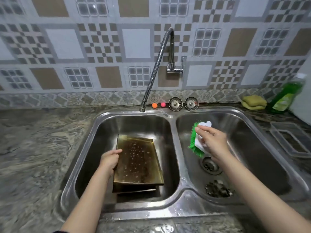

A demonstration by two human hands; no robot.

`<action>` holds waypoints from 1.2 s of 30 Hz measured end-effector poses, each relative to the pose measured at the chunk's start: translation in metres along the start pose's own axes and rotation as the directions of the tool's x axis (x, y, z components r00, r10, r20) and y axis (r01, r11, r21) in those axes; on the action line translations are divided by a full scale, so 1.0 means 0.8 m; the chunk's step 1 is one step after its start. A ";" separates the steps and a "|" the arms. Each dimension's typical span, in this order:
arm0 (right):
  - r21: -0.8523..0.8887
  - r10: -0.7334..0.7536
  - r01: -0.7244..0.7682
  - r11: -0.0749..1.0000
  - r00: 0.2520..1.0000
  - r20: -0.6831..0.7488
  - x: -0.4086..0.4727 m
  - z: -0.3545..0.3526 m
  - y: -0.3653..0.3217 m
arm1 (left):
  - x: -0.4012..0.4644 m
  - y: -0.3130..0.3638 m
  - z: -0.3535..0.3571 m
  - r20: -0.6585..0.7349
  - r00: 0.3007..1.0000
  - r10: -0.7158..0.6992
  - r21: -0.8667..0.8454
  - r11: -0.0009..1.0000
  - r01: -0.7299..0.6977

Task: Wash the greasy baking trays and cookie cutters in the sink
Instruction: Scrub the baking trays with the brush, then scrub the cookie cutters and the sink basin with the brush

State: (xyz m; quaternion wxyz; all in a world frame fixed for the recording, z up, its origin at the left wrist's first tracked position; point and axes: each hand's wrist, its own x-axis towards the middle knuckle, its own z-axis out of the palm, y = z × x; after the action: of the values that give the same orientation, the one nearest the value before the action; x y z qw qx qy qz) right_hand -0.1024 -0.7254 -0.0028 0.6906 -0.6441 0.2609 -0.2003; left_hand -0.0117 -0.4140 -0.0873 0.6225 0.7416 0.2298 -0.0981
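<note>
A steel sink with two bowls sits in a stone counter. Near us in the right bowl lies a cookie cutter, just before the drain. In the left bowl a dirty brown baking tray rests tilted on top of another tray. The left hand grips the top tray by its left edge. Over the right bowl, the right hand holds a white brush with green bristles. Farther back, a bendy tap hangs over the left bowl. Behind the sink are an orange ball, a pink ball and two metal strainers. Far right are yellow sponges and a green soap bottle.
</note>
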 end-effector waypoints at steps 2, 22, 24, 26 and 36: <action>-0.029 -0.006 0.005 1.000 1.000 -0.027 -0.002 -0.002 0.009 | 0.029 -0.016 -0.003 -0.001 0.999 -0.041 0.057 0.998 0.041; -0.292 -0.132 0.081 0.953 0.978 -0.161 0.008 -0.162 0.013 | -0.166 0.009 0.294 0.770 0.587 0.250 0.257 0.720 -0.645; -0.304 -0.131 0.085 0.949 0.982 -0.135 0.016 -0.189 0.014 | -0.182 -0.011 0.334 0.813 0.563 0.149 0.352 0.644 -0.679; -0.293 -0.109 0.068 0.954 0.986 -0.125 0.025 -0.219 0.014 | -0.188 -0.031 0.367 0.817 0.574 0.049 0.461 0.543 -0.702; -0.242 -0.039 0.028 0.970 0.998 -0.041 0.075 -0.340 0.026 | -0.204 -0.077 0.491 0.854 0.512 -0.087 0.518 0.228 -0.825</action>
State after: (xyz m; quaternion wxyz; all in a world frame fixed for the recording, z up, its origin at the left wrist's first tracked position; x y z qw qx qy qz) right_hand -0.2249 -0.9736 -0.0386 0.5978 -0.7227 0.2881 -0.1932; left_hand -0.1278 -0.8231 -0.1513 0.1244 0.8651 -0.3607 -0.3255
